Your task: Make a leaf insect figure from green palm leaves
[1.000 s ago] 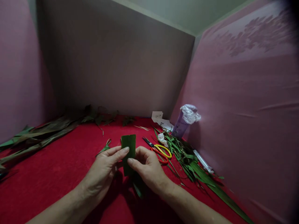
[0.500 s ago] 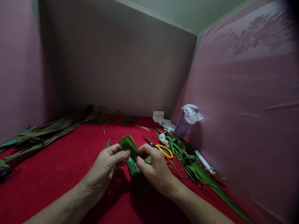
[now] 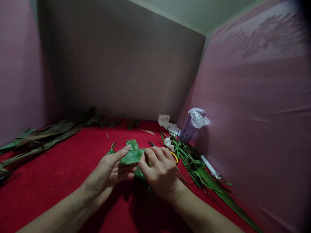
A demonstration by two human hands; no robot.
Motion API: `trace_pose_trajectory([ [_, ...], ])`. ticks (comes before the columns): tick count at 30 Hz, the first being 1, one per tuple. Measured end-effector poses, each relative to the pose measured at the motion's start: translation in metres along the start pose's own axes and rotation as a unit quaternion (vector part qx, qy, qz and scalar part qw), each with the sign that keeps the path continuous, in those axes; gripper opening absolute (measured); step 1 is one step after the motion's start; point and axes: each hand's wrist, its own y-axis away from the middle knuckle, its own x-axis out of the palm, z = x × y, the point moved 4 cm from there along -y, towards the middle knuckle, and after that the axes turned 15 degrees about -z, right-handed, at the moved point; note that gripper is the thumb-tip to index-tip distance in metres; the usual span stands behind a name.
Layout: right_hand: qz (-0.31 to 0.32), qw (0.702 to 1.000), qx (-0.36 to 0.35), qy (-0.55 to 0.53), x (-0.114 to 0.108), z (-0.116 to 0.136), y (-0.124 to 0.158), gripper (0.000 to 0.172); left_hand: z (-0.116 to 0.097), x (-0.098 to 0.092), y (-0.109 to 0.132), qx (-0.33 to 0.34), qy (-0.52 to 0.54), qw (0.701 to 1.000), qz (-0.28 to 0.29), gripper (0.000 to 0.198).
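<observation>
A folded strip of green leaf (image 3: 132, 157) spans the gap between my two hands, above the red cloth. My left hand (image 3: 110, 171) grips its left end, thumb on top and fingers beneath. The fingers of my right hand (image 3: 159, 170) are closed over its right end. Behind the strip another piece of green leaf (image 3: 132, 143) sticks up, and more green shows below; whether these join the strip I cannot tell. Scissors with a yellow handle (image 3: 175, 157) lie beyond my right hand, mostly hidden by it. A small looped green leaf piece (image 3: 111, 148) is behind my left hand.
Cut green leaf strips (image 3: 191, 165) are heaped at the right, with a crumpled white tissue (image 3: 168, 142) and a clear plastic tube (image 3: 211, 167) beside them. A purple container (image 3: 188, 129) topped with plastic wrap stands behind. Thin sticks (image 3: 148, 132), white papers (image 3: 171, 127) and long dried leaves (image 3: 48, 137) lie further back.
The leaf, upright and bunched before, now lies level and stretched between my hands. My right hand has turned over it, back facing up, and covers more of the scissors.
</observation>
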Motion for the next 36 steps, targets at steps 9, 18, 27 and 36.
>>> trace_pose_trajectory([
  [9,0.017,0.988,0.106,-0.111,-0.001,-0.008,0.001,0.019,-0.01,-0.011,-0.011,0.139,-0.053,0.987,-0.057,0.01],
  [18,0.067,0.607,0.608,-0.508,0.032,-0.041,0.019,0.036,-0.028,-0.011,-0.012,0.233,-0.101,0.967,-0.033,0.006],
  [27,0.115,0.513,0.627,-0.576,0.033,-0.037,0.018,0.016,-0.025,-0.008,-0.009,0.235,-0.132,0.963,-0.003,0.006],
  [36,0.076,0.537,0.629,-0.557,0.032,-0.04,0.018,0.005,-0.03,-0.008,-0.008,0.214,-0.12,0.969,0.024,0.011],
])
